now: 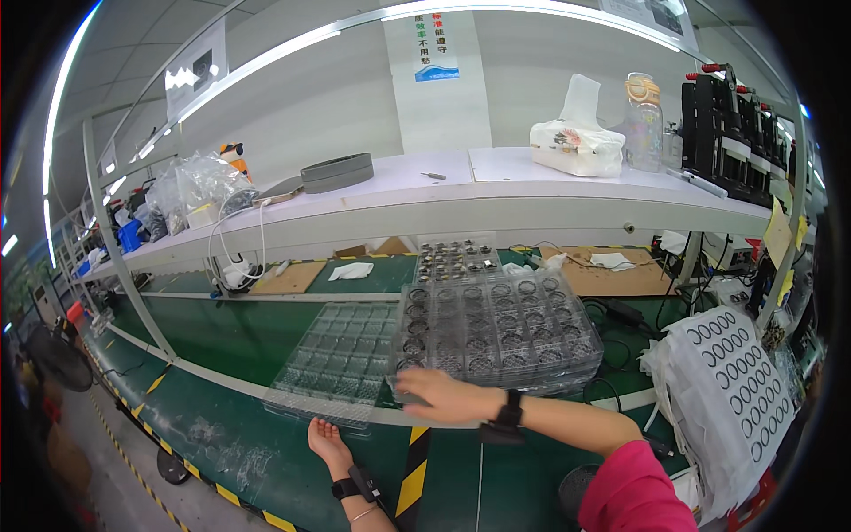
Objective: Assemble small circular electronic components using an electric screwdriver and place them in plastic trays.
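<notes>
My left hand (329,445) is palm up with loosely curled fingers, just below the front edge of a clear plastic compartment tray (341,341). Whether its fingertips touch that edge, I cannot tell. My right hand (448,396) reaches left across the front left corner of a stack of clear trays (501,332) with round dark-rimmed pockets. Its fingers are stretched out, a little blurred, and grip nothing visible. The compartment tray lies left of the stack and appears to have nothing in its pockets. Both wrists wear black bands.
Behind the stack is a tray of small metallic parts (456,260). A white sheet with rows of black rings (731,377) leans at the right. Cables and a black adapter (620,310) lie beside the stack. Overhead, a white shelf (425,182) holds a tissue pack (578,142) and a bottle (644,124).
</notes>
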{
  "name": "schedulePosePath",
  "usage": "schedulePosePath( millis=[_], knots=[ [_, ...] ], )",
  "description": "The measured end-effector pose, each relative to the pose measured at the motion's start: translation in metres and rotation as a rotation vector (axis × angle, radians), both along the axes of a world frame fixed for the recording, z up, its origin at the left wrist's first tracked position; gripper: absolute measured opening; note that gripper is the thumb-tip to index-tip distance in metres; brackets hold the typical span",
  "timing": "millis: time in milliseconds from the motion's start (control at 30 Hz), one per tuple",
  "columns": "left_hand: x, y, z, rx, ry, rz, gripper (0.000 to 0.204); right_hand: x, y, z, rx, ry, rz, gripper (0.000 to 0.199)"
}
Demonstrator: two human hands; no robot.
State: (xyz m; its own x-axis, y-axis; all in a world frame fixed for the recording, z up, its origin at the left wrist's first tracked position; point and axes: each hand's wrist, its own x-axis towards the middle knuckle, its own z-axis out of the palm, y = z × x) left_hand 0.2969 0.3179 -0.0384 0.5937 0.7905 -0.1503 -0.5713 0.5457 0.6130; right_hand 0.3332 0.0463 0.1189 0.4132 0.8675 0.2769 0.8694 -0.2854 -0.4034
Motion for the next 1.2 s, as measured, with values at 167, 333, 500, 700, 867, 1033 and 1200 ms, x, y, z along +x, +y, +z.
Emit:
schedulePosePath(
  millis=[167, 333, 500, 700, 867, 1033, 1200],
  knots=[
    [0.005, -0.007, 0.002, -0.027, 0.003, -0.016, 0.021, -0.118, -0.086, 0.019, -0.06, 0.02, 0.142, 0.047],
    [-0.002, 0.014, -0.007, 0.025, 0.044, 0.027, 0.016, -0.198, -0.173, 0.026, 0.008, 0.153, -0.256, 0.045],
    [0.02, 0.005, -0.015, 0.376, 0.202, 0.063, 0.022, -0.275, -0.25, 0.009, 0.254, 0.003, -1.063, 0.034],
    [0.032, 0.008, -0.025, 0.62, 0.395, 0.191, 0.027, -0.319, -0.303, 0.014, 0.229, -0.257, -1.487, 0.027],
    [0.044, 0.051, -0.048, 0.66, 0.371, 0.183, 0.032, -0.331, -0.353, 0.042, 0.106, -0.294, -1.578, 0.026],
    [0.041, 0.026, -0.011, 1.193, 0.38, 0.489, 0.029, -0.297, -0.449, 0.054, -0.181, -0.053, -1.565, 0.026],
    [0.005, -0.104, 0.055, 1.302, 0.056, 0.059, 0.015, -0.26, -0.5, 0.027, -0.407, -0.075, -1.538, 0.015]
  ],
)
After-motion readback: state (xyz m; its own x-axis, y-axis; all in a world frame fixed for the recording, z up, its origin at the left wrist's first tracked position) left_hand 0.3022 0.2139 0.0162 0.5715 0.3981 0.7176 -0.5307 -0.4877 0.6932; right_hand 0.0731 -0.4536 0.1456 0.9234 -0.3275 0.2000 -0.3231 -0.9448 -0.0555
